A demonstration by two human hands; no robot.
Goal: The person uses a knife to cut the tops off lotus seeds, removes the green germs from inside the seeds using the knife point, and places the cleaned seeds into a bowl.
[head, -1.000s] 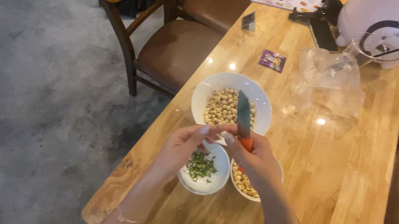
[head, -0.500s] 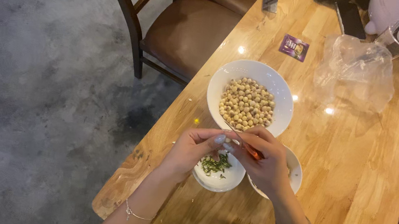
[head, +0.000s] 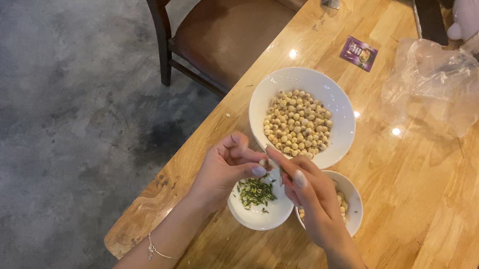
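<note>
Long light wooden table point(head: 420, 233) running 7 to 1 o'clock, brown padded wooden chair point(head: 227, 31) at its 10 o'clock edge. Crumpled clear plastic bag point(head: 434, 84) at 1 o'clock. Large round white ceramic bowl point(head: 339, 104) of pale round seeds mid-table. Left hand point(head: 226, 172) and right hand point(head: 313, 200) meeting fingertip to fingertip at that bowl's 6 o'clock rim. Both curled tight, pinching something small between them; cannot tell what. Directly under hands: small white bowl point(head: 257, 214) with green slivers; second small white bowl point(head: 354, 205) with pale pieces at its 3 o'clock, touching. Small purple sachet point(head: 359, 52) at 12 o'clock.
</note>
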